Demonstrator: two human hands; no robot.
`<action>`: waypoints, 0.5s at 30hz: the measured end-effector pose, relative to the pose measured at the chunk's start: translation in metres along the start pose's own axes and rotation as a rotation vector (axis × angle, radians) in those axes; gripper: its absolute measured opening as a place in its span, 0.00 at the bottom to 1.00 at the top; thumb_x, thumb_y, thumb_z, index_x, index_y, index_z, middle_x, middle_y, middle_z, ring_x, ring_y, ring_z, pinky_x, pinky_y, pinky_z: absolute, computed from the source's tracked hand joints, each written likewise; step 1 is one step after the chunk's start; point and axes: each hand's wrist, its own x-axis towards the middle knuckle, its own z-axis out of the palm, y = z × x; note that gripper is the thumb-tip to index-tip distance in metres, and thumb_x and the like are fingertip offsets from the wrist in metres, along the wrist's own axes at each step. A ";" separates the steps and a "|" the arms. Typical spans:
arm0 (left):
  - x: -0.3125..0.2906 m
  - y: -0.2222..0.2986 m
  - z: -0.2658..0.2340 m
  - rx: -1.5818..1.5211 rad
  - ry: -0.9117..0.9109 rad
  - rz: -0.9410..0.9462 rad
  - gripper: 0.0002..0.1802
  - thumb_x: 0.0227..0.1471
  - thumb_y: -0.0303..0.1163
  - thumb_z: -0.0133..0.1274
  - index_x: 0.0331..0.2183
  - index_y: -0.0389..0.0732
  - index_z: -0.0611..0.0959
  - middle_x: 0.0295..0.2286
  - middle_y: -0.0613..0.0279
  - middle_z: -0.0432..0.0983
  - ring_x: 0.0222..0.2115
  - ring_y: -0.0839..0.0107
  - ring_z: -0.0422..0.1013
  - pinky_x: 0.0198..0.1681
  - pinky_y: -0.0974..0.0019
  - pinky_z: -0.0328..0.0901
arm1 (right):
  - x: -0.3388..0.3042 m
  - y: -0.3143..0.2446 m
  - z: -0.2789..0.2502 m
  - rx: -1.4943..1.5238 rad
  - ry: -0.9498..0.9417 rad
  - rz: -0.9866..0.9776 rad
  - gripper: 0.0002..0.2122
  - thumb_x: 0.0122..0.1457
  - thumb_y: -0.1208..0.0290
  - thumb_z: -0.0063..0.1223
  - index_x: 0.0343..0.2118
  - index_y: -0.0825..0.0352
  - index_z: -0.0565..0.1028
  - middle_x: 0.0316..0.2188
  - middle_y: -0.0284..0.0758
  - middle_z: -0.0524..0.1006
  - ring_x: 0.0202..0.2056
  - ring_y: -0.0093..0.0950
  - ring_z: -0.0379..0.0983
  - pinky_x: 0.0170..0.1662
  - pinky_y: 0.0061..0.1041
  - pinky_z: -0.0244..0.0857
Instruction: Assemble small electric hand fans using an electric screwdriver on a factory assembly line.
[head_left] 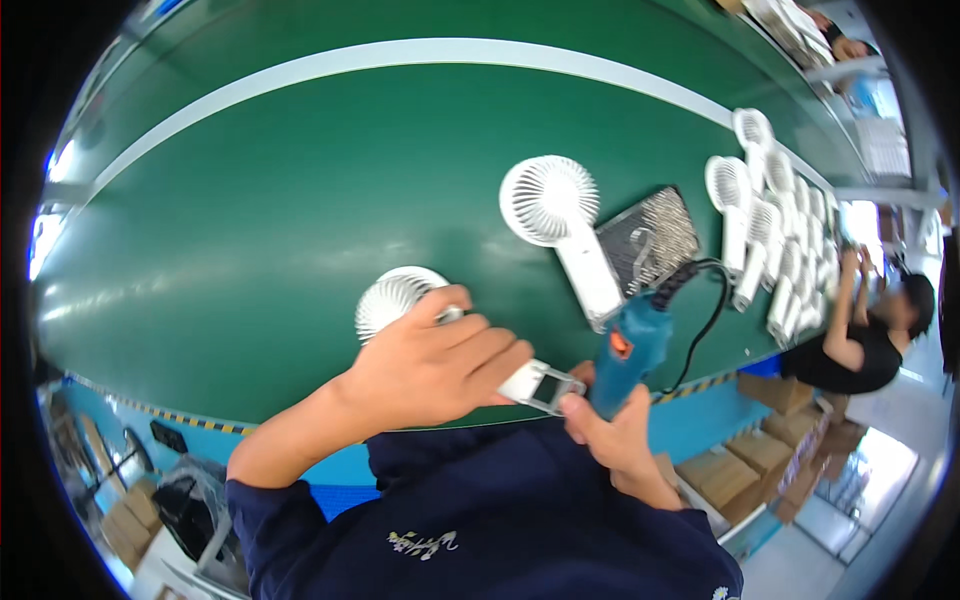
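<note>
Fan (pixel 385 312), white with round slatted head (pixel 402 290), sits gripped under left fingers (pixel 478 350), handle end (pixel 524 382) beside right fingers (pixel 600 428) clasping a teal driver (pixel 632 362).

The left hand (pixel 440 355) wraps the handle of a white handheld fan (pixel 393 302), its round grille just left of the grip. Right of that grip, the right hand (pixel 615 435) holds a teal electric screwdriver (pixel 632 350) while its fingertips touch the handle's end; the driver's tip is hidden. A black cable (pixel 716 325) curves off right of the driver grip. Beyond both grips, a second white fan (pixel 560 230) lies on the green table (pixel 250 210) beside a dark tray of small screws (pixel 668 228). Farther right, many white fans (pixel 765 225) lie clustered.
</note>
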 end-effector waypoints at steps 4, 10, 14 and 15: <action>0.003 -0.003 0.006 0.024 0.003 0.015 0.20 0.43 0.44 0.57 0.35 0.39 0.80 0.26 0.68 0.70 0.26 0.74 0.67 0.48 0.61 0.62 | 0.012 -0.002 0.005 0.060 -0.065 0.228 0.06 0.55 0.75 0.60 0.31 0.69 0.73 0.21 0.25 0.71 0.23 0.13 0.66 0.26 0.17 0.60; 0.004 -0.013 -0.003 0.018 -0.116 0.041 0.21 0.39 0.44 0.60 0.35 0.40 0.80 0.25 0.69 0.70 0.28 0.74 0.69 0.54 0.55 0.60 | 0.006 0.006 0.014 -0.102 0.008 -0.090 0.09 0.53 0.74 0.62 0.34 0.70 0.75 0.28 0.27 0.76 0.30 0.18 0.71 0.34 0.21 0.66; 0.008 -0.042 -0.014 0.128 -0.195 0.007 0.26 0.35 0.46 0.63 0.36 0.40 0.80 0.30 0.67 0.72 0.39 0.69 0.69 0.59 0.48 0.56 | 0.009 0.009 -0.017 -0.134 0.433 -0.099 0.17 0.57 0.72 0.58 0.45 0.76 0.71 0.35 0.39 0.78 0.15 0.14 0.62 0.16 0.14 0.55; 0.013 -0.040 -0.016 0.057 -0.193 -0.011 0.26 0.36 0.46 0.63 0.37 0.39 0.80 0.32 0.64 0.72 0.40 0.66 0.69 0.59 0.46 0.56 | 0.015 0.001 -0.025 -0.084 0.435 -0.031 0.17 0.57 0.71 0.58 0.45 0.77 0.71 0.35 0.40 0.79 0.14 0.14 0.62 0.16 0.14 0.55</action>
